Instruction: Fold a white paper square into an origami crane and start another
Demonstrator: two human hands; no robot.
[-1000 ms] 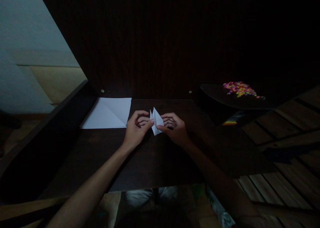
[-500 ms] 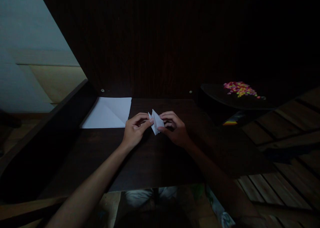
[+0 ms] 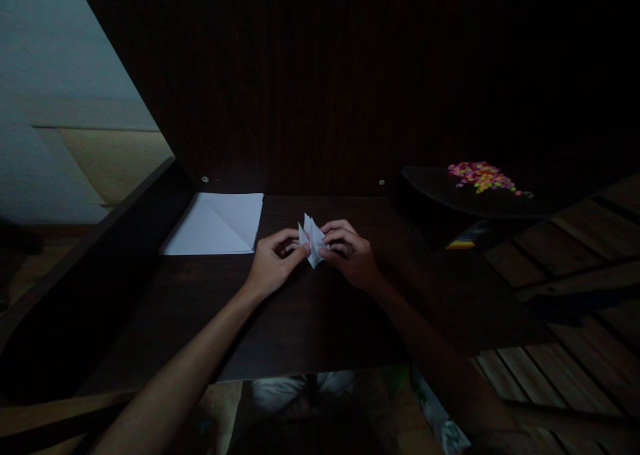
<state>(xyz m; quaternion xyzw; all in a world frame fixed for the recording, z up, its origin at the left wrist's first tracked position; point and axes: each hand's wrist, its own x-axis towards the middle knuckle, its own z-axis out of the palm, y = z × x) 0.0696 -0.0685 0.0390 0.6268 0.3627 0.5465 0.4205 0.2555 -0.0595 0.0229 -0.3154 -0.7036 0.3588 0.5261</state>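
A small folded white paper piece (image 3: pixel 315 242) with several pointed flaps is between my two hands, above the dark desk (image 3: pixel 300 328). My left hand (image 3: pixel 274 258) pinches its left side, thumb in front and fingers partly hidden behind. On the other side, my right hand (image 3: pixel 353 254) grips the right flaps between thumb and curled fingers. The flaps stand apart at the top, and the lower tip points down toward me. Just left of my left hand lies a stack of white paper sheets (image 3: pixel 215 225), the top one marked by crease lines.
A pile of small pink, yellow and purple pieces (image 3: pixel 483 177) rests on a rounded dark shelf (image 3: pixel 430 192) at the right. The desk has a raised dark side panel (image 3: pixel 90 268) on the left and a tall back panel (image 3: pixel 300 108). Slatted wood (image 3: pixel 565 255) shows at far right.
The folded paper has turned slightly in my hands, and its flaps now stand more fanned apart. My left thumb has shifted a little to the right. The sheets stay where they were.
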